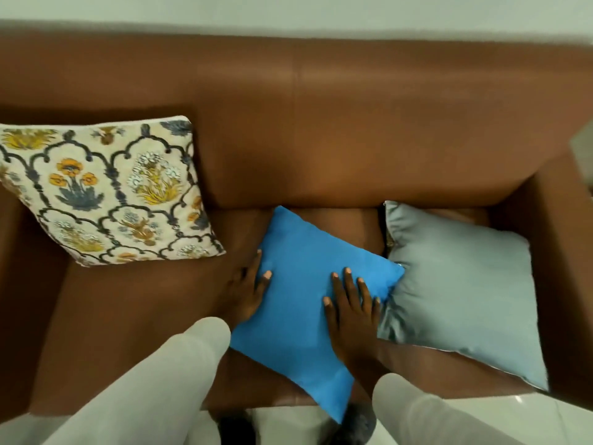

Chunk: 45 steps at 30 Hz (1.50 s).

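A bright blue pillow (301, 284) lies tilted on the seat of a brown leather sofa (353, 123), one corner hanging over the front edge. My left hand (245, 290) holds its left edge, thumb on top and fingers hidden beneath. My right hand (351, 309) lies flat on the pillow's right side with straight, spread fingers. A grey satin pillow (462, 293) sits to the right, touching the blue one's right corner. A floral patterned pillow (102, 191) leans against the backrest at the left.
The sofa's right armrest (564, 252) stands beside the grey pillow. Bare seat (134, 316) shows below the floral pillow. White tiled floor (288, 425) and dark slippers (356, 422) appear under the front edge. A pale wall (288, 11) runs behind the sofa.
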### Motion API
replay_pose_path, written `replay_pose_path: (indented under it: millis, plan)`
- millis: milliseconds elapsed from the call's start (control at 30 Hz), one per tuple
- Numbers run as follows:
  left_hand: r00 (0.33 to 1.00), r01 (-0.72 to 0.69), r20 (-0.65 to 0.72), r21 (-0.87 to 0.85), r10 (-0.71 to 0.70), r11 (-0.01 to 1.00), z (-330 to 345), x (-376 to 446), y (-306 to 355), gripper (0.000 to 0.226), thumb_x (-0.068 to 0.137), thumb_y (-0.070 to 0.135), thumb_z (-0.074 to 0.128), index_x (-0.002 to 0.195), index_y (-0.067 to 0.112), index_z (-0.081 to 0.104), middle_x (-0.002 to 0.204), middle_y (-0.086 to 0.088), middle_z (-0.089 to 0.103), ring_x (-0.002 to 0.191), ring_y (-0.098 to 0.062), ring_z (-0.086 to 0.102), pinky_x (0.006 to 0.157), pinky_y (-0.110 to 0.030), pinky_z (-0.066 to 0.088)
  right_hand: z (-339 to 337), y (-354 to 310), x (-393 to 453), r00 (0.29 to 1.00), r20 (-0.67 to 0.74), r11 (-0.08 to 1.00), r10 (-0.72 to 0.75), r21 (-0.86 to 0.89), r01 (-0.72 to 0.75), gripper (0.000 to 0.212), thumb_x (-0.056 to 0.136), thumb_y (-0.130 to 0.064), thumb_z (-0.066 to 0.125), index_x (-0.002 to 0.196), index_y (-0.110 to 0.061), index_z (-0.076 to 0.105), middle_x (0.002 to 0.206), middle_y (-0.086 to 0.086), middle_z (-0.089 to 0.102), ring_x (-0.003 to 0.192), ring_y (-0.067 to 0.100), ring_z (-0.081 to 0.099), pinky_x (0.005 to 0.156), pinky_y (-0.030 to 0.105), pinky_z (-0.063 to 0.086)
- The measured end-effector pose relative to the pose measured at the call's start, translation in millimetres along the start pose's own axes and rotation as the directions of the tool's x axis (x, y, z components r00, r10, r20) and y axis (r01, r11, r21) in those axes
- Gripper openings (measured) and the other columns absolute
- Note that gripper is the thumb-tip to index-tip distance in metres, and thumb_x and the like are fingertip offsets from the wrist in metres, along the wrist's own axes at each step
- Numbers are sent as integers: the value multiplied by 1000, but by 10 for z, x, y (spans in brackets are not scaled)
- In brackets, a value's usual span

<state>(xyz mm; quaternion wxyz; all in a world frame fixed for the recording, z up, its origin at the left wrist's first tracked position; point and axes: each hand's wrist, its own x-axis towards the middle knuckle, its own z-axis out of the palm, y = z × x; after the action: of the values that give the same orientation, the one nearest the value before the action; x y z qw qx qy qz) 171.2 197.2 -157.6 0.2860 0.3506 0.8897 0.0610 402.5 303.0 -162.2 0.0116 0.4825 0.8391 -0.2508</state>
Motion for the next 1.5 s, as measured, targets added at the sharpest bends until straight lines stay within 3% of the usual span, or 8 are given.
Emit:
replay_pose_path:
  millis: [200, 400, 600, 767, 867, 1033, 1167, 1500]
  plan:
    - [972, 198, 196, -403, -127, 894, 287, -20, 211, 89, 108, 69, 46, 179, 28, 12, 186, -3, 21, 171, -29, 22, 140, -42, 13, -156, 706, -56, 971, 182, 944, 158, 259, -202, 72, 104, -73, 35, 171, -54, 15, 183, -18, 5, 166, 28, 8, 135, 52, 14]
    - [940, 325, 286, -592, -184, 737, 8, 189, 248, 97, 97, 83, 52, 167, 18, 45, 167, -2, 54, 152, -28, 53, 116, -32, 35, -378, 645, 632, 984, 73, 862, 165, 474, -180, 45, 106, -48, 66, 146, -27, 71, 154, 1, 67, 148, 26, 55, 131, 46, 35]
    - [846, 503, 529, -749, -69, 431, -1149, 273, -48, 83, 77, 77, 84, 141, 25, 77, 131, -17, 80, 90, -29, 74, 69, -37, 65, -1371, 480, 1674, 742, 650, 463, 166, 613, -640, 69, 110, -59, 49, 138, -1, 74, 139, 42, 64, 112, 43, 71, 117, 54, 54]
    - [859, 511, 482, -777, -173, 368, -1731, 622, 12, 105, 89, 97, 41, 131, 7, 76, 81, -8, 69, 55, -16, 63, 37, -17, 38, -1657, 165, 2135, 732, 612, 252, 298, 689, -679, 69, 103, -81, 32, 86, -20, 61, 81, 4, 58, 71, 21, 49, 72, 34, 48]
    - [853, 495, 412, -835, -321, 242, -1399, 678, 331, 93, 97, 93, 24, 107, 12, 70, 79, -7, 66, 68, -22, 66, 49, -25, 44, -1397, 86, 2150, 834, 440, 434, 333, 714, -550, 75, 111, -71, 23, 126, -12, 65, 118, 14, 70, 108, 35, 67, 101, 50, 55]
    - [741, -174, -631, -511, -230, 842, -743, 554, 725, 63, 113, 47, 50, 160, 5, 42, 160, -24, 45, 151, -41, 47, 124, -50, 43, -828, -222, 1745, 771, -561, 925, -302, 25, 380, 66, 115, -49, 42, 174, -22, 27, 184, 16, 14, 167, 42, 24, 134, 53, 18]
    - [719, -447, -460, 267, 520, 854, -581, 742, 782, 72, 118, 48, 39, 179, 27, 6, 189, 0, 0, 175, -32, -5, 141, -52, 10, -540, -515, 1734, 727, -338, 799, -597, -330, 502, 68, 115, -54, 43, 175, -32, 23, 185, 0, 9, 171, 35, 9, 126, 80, 17]
    - [750, -145, -637, 107, 180, 984, -963, 1133, 910, 75, 115, 65, 31, 178, 27, 16, 188, 1, 10, 175, -22, 2, 138, -55, 3, -808, 264, 2009, 978, -203, 981, -38, 179, 75, 78, 114, -61, 20, 177, -16, 6, 186, 2, 7, 172, 24, 4, 138, 50, 20]
